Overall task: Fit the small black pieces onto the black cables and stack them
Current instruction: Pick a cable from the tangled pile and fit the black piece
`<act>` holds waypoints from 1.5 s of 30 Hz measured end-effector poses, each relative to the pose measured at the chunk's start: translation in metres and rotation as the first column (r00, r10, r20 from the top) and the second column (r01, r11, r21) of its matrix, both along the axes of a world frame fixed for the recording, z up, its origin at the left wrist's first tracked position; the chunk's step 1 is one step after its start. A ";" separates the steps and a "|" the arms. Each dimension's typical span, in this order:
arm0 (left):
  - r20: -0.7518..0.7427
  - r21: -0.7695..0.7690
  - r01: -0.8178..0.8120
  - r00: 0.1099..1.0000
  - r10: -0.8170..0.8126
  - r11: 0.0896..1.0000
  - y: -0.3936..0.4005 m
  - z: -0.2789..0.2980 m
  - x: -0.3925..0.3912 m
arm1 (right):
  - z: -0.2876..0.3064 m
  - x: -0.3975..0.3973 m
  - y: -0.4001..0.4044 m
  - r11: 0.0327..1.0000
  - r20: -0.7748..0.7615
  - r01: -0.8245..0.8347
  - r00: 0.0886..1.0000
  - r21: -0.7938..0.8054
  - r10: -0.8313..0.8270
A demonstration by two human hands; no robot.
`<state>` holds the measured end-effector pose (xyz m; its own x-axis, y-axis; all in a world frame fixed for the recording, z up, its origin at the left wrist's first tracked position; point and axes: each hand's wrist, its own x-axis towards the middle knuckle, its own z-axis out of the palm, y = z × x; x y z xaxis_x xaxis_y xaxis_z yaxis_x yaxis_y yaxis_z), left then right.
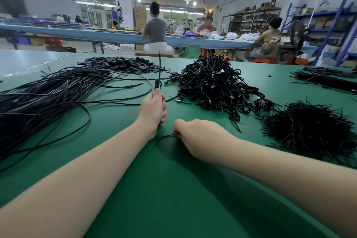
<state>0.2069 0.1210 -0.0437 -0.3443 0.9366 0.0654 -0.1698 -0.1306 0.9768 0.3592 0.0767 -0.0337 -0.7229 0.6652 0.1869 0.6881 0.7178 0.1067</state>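
Holding one black cable (159, 67) upright, the left hand (154, 109) has its fingers curled round the cable, whose end rises above the fist over the green table (173, 189). The right hand (201, 139) rests on the table just beside it, fingers curled under and pinching a thin black strand that curves off to the left; whether that is the same cable's tail cannot be told.

Much looks left to do. A long sprawl of loose cables (48, 92) lies to the left, apparently the unworked supply, and a flat heap of small black pieces (123, 63) sits beyond the hands, still large. A tangled mound of coiled cables (212, 81) stands to the right of the held cable, possibly the finished stack, though fitted pieces are too small to confirm. A bristly pile of short black strands (309, 131) lies nearer on the right. No piece is visibly seated on the held cable yet.
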 end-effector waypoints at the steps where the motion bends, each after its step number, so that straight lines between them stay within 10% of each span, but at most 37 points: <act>1: -0.020 -0.004 0.005 1.000 -0.005 1.000 0.000 -0.001 0.000 | -0.001 0.012 -0.003 1.000 0.058 0.000 0.998 0.016 -0.001; 4: -0.076 -0.021 0.021 0.997 -0.022 1.000 0.000 -0.002 0.001 | -0.001 0.053 -0.012 0.998 0.216 0.050 0.975 0.041 -0.058; 9: -0.133 -0.020 0.033 0.991 -0.036 0.999 0.003 -0.003 0.002 | 0.009 0.087 -0.019 0.996 0.053 0.089 0.995 0.024 -0.090; 19: -0.033 -0.004 0.020 0.999 -0.020 1.000 0.001 -0.003 -0.002 | 0.001 -0.018 -0.020 0.991 0.057 -0.096 0.993 -0.089 0.102; 24: -0.066 -0.009 0.034 0.997 -0.034 0.999 0.000 -0.003 -0.001 | 0.008 0.030 -0.021 0.985 0.197 0.170 0.967 -0.040 -0.159; 28: -0.175 -0.002 0.084 0.981 -0.084 0.996 -0.003 -0.002 0.003 | 0.035 0.092 -0.016 0.835 0.304 0.533 0.780 0.137 -0.547; 32: -0.403 0.042 0.197 0.900 -0.164 0.980 -0.007 -0.004 0.013 | 0.058 0.098 0.003 0.917 -0.177 0.366 0.924 0.156 -0.339; 35: -0.566 0.075 0.200 0.815 -0.124 0.977 -0.012 -0.005 0.018 | 0.066 0.064 0.007 0.992 -0.549 0.120 0.827 -0.033 -0.119; 45: -0.779 0.150 0.174 0.627 0.008 0.973 -0.018 -0.009 0.023 | 0.041 0.012 0.022 0.998 -0.624 0.028 0.782 0.057 0.014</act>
